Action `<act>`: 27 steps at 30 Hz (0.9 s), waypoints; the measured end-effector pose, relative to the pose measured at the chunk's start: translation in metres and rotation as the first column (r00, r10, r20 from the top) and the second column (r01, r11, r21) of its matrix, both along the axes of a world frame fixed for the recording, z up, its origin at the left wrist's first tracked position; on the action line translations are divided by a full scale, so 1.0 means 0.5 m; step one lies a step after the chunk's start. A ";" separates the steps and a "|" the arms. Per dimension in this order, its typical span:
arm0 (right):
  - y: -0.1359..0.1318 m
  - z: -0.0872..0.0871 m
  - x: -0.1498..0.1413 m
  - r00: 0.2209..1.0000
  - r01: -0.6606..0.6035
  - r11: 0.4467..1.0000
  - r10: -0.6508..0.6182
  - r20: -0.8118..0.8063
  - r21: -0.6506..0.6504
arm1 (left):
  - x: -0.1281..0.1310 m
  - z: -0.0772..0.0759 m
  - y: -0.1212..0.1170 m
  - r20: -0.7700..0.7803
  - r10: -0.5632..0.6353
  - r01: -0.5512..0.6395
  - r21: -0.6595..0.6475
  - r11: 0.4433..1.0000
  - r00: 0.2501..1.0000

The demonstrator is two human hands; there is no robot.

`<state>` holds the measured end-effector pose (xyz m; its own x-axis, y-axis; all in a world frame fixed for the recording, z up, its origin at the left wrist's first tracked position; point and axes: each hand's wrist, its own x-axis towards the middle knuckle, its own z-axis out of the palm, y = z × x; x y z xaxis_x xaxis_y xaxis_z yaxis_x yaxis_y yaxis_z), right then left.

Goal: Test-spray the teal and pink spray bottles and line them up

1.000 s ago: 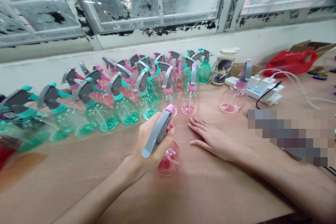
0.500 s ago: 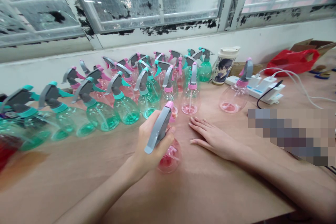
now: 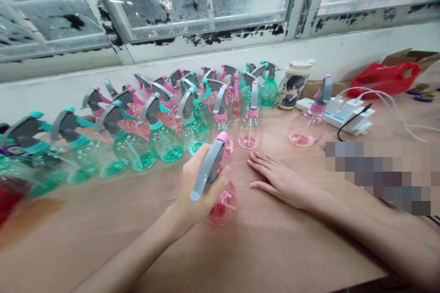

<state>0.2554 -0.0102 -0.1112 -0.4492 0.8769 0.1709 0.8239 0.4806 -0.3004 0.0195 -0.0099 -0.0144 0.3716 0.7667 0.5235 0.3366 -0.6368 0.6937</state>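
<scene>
My left hand is wrapped round the neck of a pink spray bottle with a grey and pink trigger head. The bottle stands on the table in front of me, and its neck is hidden by my fingers. Palm down on the tabletop, my right hand lies flat with its fingers stretched out, holding nothing. Just beyond its fingertips stands another pink spray bottle. A further pink spray bottle stands apart to the right.
Several green spray bottles line the left and middle, with pink ones behind. A patterned cup, a white power strip with cables, and a red plastic bag sit at the back right. A window rises behind.
</scene>
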 end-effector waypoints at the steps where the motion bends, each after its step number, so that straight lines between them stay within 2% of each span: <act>1: 0.000 0.000 0.000 1.000 0.000 1.000 0.000 -0.002 0.001 | 0.000 -0.001 0.000 -0.002 0.001 -0.001 0.002 1.000 1.000; 7: 0.000 0.001 0.000 1.000 0.001 1.000 -0.001 0.004 0.001 | -0.001 -0.002 0.000 -0.007 0.002 -0.002 0.005 1.000 1.000; 12: 0.000 0.002 0.000 1.000 0.001 1.000 -0.001 0.022 -0.005 | 0.003 0.010 0.001 -0.042 0.026 -0.023 0.081 0.996 0.999; 16: -0.001 0.003 0.000 1.000 -0.002 1.000 0.002 0.013 -0.003 | 0.002 0.017 -0.004 -0.054 -0.007 0.009 0.049 0.999 0.999; 27: -0.002 0.002 0.000 1.000 -0.003 1.000 0.003 -0.018 0.011 | 0.002 0.010 -0.008 -0.045 0.057 -0.057 -0.009 0.998 0.997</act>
